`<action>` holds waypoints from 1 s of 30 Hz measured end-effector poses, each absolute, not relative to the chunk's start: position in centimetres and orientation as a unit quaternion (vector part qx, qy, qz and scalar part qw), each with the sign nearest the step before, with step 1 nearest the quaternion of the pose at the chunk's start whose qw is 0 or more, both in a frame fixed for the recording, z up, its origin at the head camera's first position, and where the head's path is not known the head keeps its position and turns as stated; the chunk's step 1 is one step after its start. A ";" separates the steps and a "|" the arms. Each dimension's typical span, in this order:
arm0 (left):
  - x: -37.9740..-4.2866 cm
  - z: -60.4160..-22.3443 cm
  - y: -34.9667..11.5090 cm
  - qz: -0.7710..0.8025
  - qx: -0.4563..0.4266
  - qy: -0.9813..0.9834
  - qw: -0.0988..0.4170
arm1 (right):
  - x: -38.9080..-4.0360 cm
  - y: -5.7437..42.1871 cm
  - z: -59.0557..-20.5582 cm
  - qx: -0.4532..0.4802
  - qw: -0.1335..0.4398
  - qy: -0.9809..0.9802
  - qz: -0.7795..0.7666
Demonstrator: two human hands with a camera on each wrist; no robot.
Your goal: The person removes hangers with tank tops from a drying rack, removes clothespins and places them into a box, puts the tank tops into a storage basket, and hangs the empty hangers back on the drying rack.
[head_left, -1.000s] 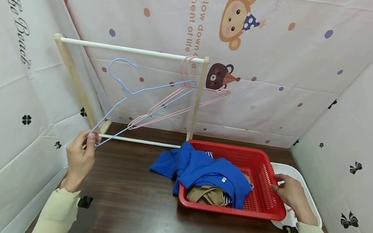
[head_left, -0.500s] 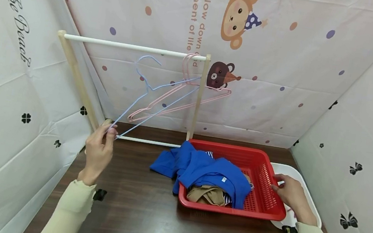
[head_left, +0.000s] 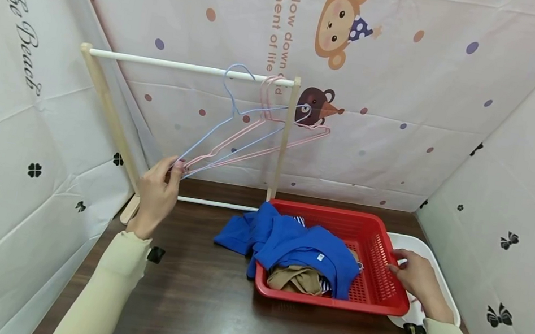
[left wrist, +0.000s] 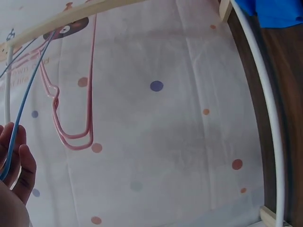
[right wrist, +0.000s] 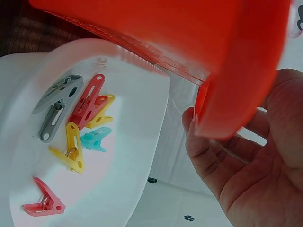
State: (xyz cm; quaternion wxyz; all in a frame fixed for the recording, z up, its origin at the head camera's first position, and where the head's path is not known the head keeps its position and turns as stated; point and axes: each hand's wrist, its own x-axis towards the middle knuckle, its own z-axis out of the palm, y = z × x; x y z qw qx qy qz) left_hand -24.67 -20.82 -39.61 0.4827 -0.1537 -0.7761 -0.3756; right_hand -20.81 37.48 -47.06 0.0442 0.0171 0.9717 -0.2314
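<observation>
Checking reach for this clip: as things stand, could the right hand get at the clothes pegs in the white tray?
Probably yes. The right hand grips the red basket's rim, directly above the white tray. The pegs lie loose there, but the basket overhangs them, so it would likely need letting go first.

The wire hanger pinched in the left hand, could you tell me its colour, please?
Light blue wire hanger, clearest in the head view.

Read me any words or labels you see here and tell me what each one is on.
"to slow down" over "moment of life", running vertically on the back sheet; both lines are cut off at the top and the end sits behind the rail.
"...on the Beach" on the left sheet, its start cut off.
Tag on the blue garment: too small to read.
</observation>
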 end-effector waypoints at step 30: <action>-28.5 -37.2 -17.8 -0.284 -0.175 -0.842 0.423 | -20.8 37.5 -47.1 0.022 0.040 0.971 -0.233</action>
